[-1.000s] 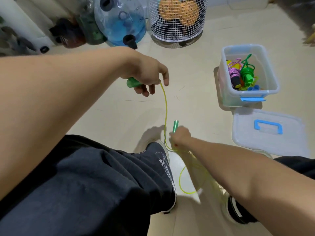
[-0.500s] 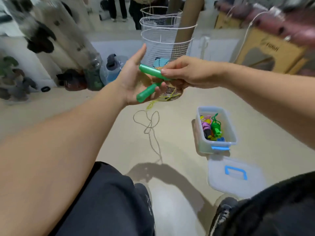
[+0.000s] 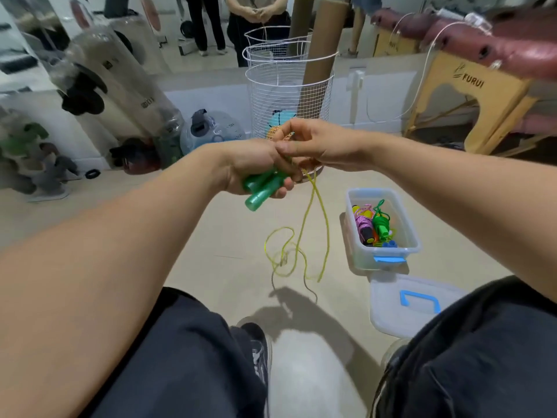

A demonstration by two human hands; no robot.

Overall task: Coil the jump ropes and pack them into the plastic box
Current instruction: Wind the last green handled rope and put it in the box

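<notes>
- gripping both green handles [image 3: 262, 185] side by side, the left hand [image 3: 256, 164] points them down-left
- right hand [image 3: 313, 146] pinches the yellow rope [image 3: 313, 224] beside them; loops dangle below
- plastic box [image 3: 382, 257] sits open, lower right

Wooden stand [image 3: 470, 95], far right: "TURUI" in dark letters, a small leaf-like mark above the word.
Clear-wrapped rolls [image 3: 129, 95], leaning at the left: small dark print on the wrap, too blurred to read.
Water jug [image 3: 217, 131]: faint scale marks, figures not legible.
</notes>
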